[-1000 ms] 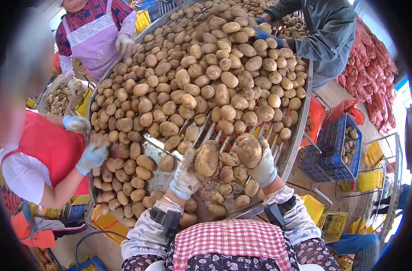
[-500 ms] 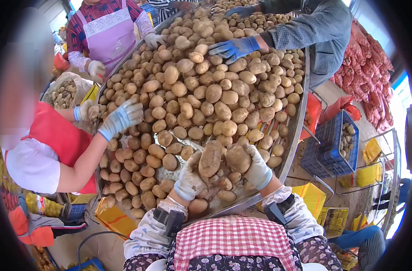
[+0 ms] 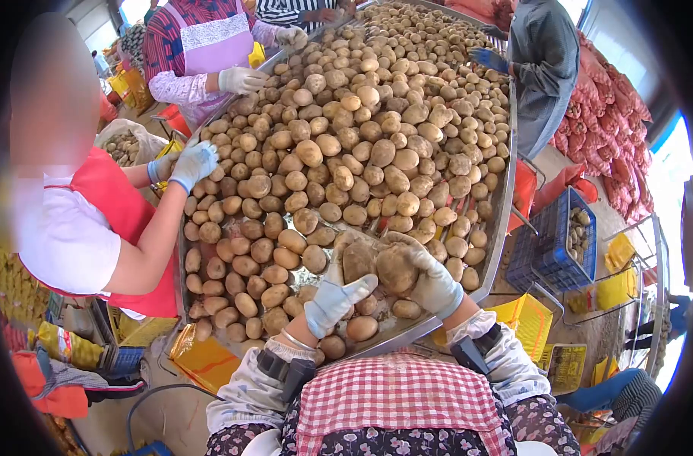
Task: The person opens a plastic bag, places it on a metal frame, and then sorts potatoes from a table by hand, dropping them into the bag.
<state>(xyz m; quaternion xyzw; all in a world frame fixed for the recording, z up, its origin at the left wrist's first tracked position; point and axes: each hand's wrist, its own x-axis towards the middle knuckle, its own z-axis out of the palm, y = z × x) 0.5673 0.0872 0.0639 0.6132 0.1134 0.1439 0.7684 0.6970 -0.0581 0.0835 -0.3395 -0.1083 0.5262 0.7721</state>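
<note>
Both my hands, in whitish work gloves, are over the near edge of a metal sorting table heaped with potatoes. My left hand (image 3: 333, 302) is closed around a large brown potato (image 3: 359, 262), its thumb lying across the near side. A second large, dirt-covered potato (image 3: 397, 271) is gripped in my right hand (image 3: 435, 283), the fingers curling over its top and right side. These two potatoes are side by side, nearly touching. Below them, loose potatoes (image 3: 362, 328) lie on the table close to my left wrist.
The table's metal rim (image 3: 500, 251) curves along the right. At left, a co-worker in a red apron (image 3: 122, 205) reaches over the heap; others stand at the far side. Blue crates (image 3: 553, 242), a yellow crate (image 3: 565, 368) and stacked red mesh sacks (image 3: 601, 125) are on the right.
My left hand has turned, its thumb now across the potato. Both large potatoes remain in my hands. The blue-gloved co-worker has drawn back, and the red-aproned one's hands have moved toward the rim.
</note>
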